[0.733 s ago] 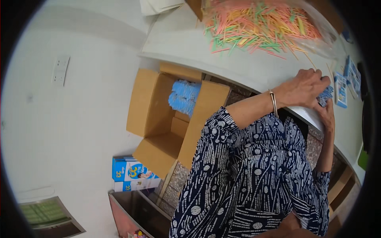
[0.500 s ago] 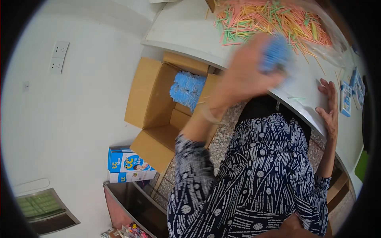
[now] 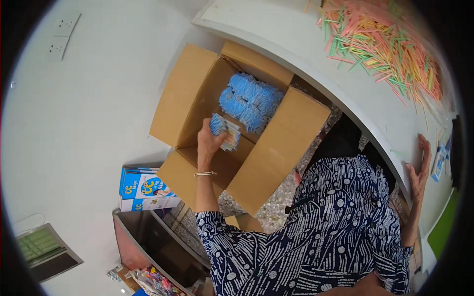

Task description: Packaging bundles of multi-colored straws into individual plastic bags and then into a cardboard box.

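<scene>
My left hand (image 3: 208,142) is closed around a small stack of blue-and-white striped packets (image 3: 228,134) with a yellowish patch. It hangs over the open cardboard box (image 3: 276,148). Rows of similar blue packets (image 3: 252,101) fill the box's far part, and the held stack is just short of them. Away to the right, my right hand (image 3: 419,170) rests on the edge of the white table (image 3: 276,32), empty, with its fingers apart.
A heap of pink, yellow and green sticks (image 3: 390,54) lies on clear plastic on the table. A small blue box (image 3: 438,164) is beyond my right hand. Blue-and-white cartons (image 3: 148,190) stand by the wall, above a dark open bin (image 3: 163,246). Box flaps spread outward.
My left hand has swung from above the table leftward and down into the box opening, carrying the blue packets. The view has turned left; my right hand stays at the table edge.
</scene>
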Demonstrator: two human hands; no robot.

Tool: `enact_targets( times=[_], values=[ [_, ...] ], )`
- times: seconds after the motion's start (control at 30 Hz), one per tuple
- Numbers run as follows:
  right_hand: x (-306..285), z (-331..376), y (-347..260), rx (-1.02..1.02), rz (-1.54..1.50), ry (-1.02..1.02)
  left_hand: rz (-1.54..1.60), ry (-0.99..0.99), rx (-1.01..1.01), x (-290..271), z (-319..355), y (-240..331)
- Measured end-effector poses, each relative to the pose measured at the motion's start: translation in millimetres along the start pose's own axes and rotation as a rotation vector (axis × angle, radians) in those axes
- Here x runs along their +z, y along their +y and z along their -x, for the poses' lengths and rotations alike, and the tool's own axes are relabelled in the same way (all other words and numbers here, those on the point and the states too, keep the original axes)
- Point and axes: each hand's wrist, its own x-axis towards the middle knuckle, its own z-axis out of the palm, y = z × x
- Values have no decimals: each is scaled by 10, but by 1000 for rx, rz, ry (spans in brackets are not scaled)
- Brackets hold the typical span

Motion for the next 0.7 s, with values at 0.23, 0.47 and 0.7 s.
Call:
enact_targets(
  times=[0.23, 0.47, 0.7],
  values=[
    [33, -45, -136, -28, 244, -73, -157, -228, 31, 380, -44, -166],
    [48, -47, -78, -175, 417, -124, -344, -131, 42, 481, -326, -482],
    [66, -73, -39, -234, 531, -170, -329, 92, -109, 639, -595, -1033]
  ],
)
